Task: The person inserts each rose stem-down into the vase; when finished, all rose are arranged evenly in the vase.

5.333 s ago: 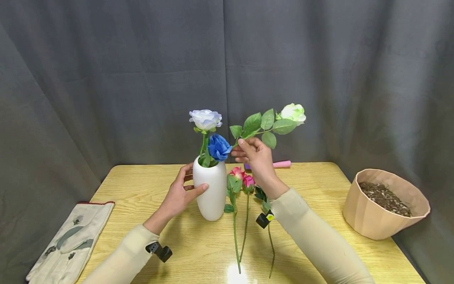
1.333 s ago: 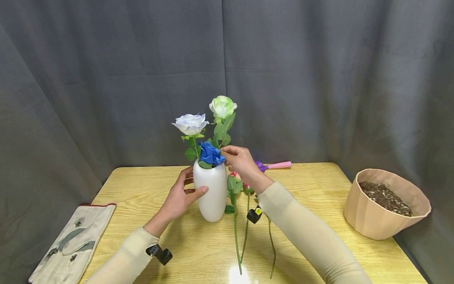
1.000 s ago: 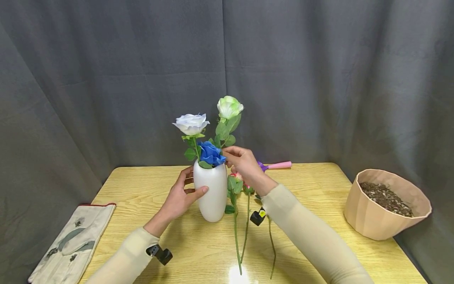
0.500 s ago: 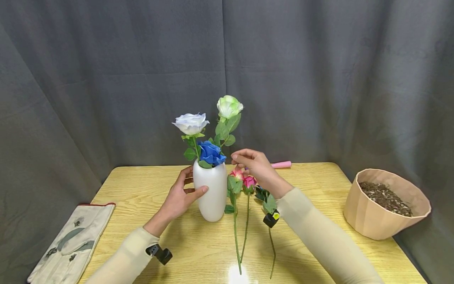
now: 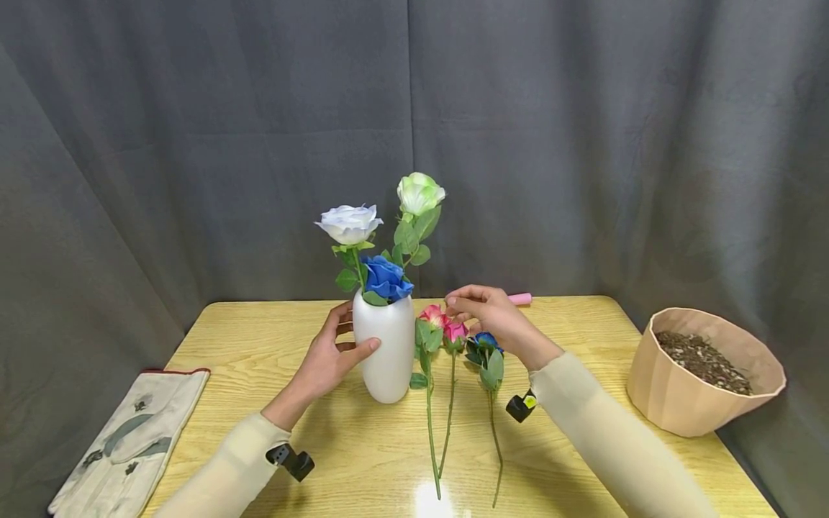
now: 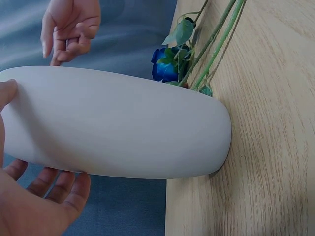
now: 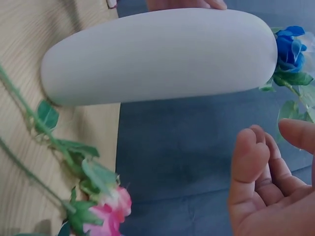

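My left hand (image 5: 333, 349) grips the side of a white vase (image 5: 387, 356), thumb in front and fingers round the back. The vase stands upright on the table with a pale white-lilac rose (image 5: 350, 224), a blue rose (image 5: 386, 278) and a taller white-green rose (image 5: 419, 194) in it. To the right of the vase hovers my right hand (image 5: 495, 316), holding nothing, its fingers loosely bent. Beneath and beside it lie a coral-pink rose (image 5: 432, 316), a magenta rose (image 5: 455, 331) and a dark blue rose (image 5: 487, 341), stems toward me.
At the table's right edge stands a peach planter (image 5: 660, 374) of soil. A pair of work gloves (image 5: 139, 432) lies at the left edge. A pink handle (image 5: 520, 299) shows behind my right hand, the rest of that tool hidden. Grey curtains (image 5: 291, 158) hang behind the wooden table (image 5: 259, 331).
Over these frames the white-green rose went from my right hand into the vase. The right hand let go and moved right and down, above the lying roses. The left hand stayed on the vase.
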The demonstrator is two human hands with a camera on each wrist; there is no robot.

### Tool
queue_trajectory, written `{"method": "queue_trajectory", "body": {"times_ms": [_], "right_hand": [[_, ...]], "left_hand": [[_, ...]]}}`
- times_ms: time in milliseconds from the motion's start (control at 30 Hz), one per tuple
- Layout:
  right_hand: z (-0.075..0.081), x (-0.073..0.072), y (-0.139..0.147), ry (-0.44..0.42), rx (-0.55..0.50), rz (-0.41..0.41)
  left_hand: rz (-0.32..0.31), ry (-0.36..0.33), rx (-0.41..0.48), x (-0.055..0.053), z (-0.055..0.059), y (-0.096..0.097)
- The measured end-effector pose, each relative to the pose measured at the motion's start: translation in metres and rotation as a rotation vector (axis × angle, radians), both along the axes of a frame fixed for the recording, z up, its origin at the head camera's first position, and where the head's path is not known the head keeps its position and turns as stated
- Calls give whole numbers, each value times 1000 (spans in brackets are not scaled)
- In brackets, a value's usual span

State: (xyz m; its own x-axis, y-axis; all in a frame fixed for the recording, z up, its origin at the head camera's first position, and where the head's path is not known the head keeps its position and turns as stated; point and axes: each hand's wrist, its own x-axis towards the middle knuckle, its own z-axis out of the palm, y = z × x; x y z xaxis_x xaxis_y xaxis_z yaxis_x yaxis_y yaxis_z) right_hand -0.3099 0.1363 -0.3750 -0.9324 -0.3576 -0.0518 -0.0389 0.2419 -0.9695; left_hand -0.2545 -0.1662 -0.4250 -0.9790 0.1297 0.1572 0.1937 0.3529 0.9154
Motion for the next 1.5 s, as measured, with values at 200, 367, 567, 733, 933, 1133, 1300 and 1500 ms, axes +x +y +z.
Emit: {"method": "queue_trajectory", "body": {"times_ms": [200, 367, 567, 733, 933, 1133, 1300, 1500], "right_hand": [[-9, 2, 12, -15, 38, 12], [-16, 5, 22, -15, 54, 29], [-26, 9, 36, -26, 81, 42], [-34, 11, 44, -57, 86, 33], [-42, 14, 54, -79, 91, 22], [-56, 16, 68, -102, 115, 27], [-70, 19, 78, -133, 145, 27], [-85, 20, 86, -169, 170, 36]], "left_hand": [[-1, -1, -3, 0, 1, 0], [0, -7, -6, -1, 0, 0], [-5, -5, -1, 0, 1, 0], [-5, -4, 3, 0, 0, -1], [-5, -2, 3, 0, 0, 0], [-2, -5, -7, -1, -1, -1], [-9, -16, -2, 0, -1, -1], [-10, -17, -2, 1, 0, -1]]}}
